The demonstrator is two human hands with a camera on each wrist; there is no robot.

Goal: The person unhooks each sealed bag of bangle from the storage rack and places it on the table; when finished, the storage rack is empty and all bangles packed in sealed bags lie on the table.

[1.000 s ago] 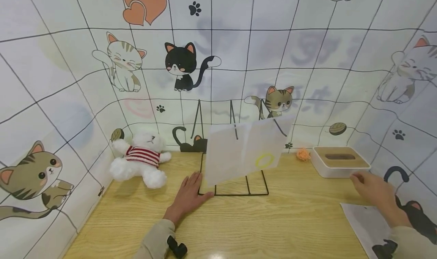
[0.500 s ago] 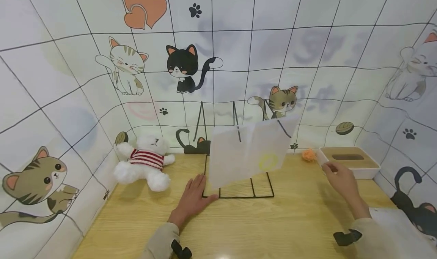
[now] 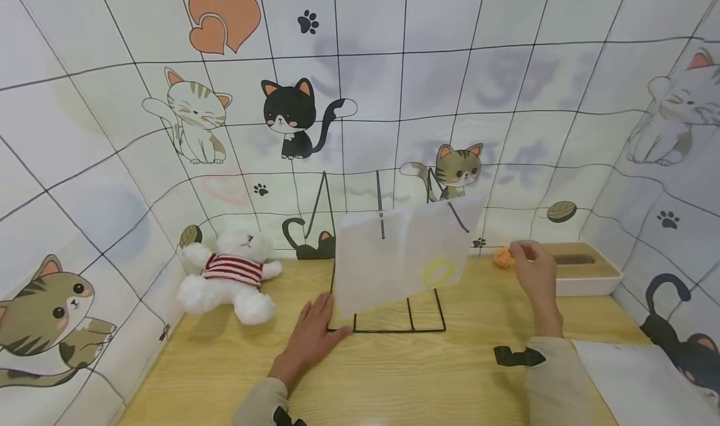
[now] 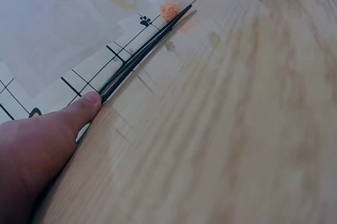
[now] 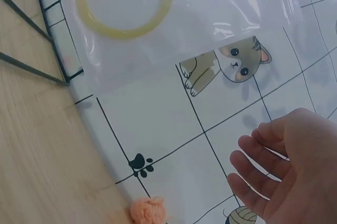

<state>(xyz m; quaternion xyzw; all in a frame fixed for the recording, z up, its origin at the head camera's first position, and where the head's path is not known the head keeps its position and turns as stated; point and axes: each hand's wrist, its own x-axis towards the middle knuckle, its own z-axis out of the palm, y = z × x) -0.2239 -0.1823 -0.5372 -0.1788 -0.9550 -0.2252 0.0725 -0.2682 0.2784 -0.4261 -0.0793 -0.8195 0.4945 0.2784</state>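
My left hand (image 3: pixel 308 335) rests flat on the wooden table with its fingers spread, at the front left corner of a black wire rack (image 3: pixel 394 331). Its thumb touches the wire in the left wrist view. A translucent white plastic sleeve (image 3: pixel 374 260) hangs tilted on the rack's prongs. On it shows a yellow ring (image 5: pixel 124 33), seen up close in the right wrist view. My right hand (image 3: pixel 535 279) is raised to the right of the rack, fingers loosely bent and nothing held. In the head view it overlaps a white box with a wooden lid (image 3: pixel 587 287).
An orange yarn ball (image 3: pixel 502 257) lies by the back wall, left of the box. A white plush bear (image 3: pixel 233 270) in a striped shirt sits at the back left. White paper (image 3: pixel 630 376) lies at the front right. Cat-print walls enclose the table.
My right hand has moved left from above the paper, past the front of the box, and then farther back and up beside the yarn ball. The left hand stays in place.
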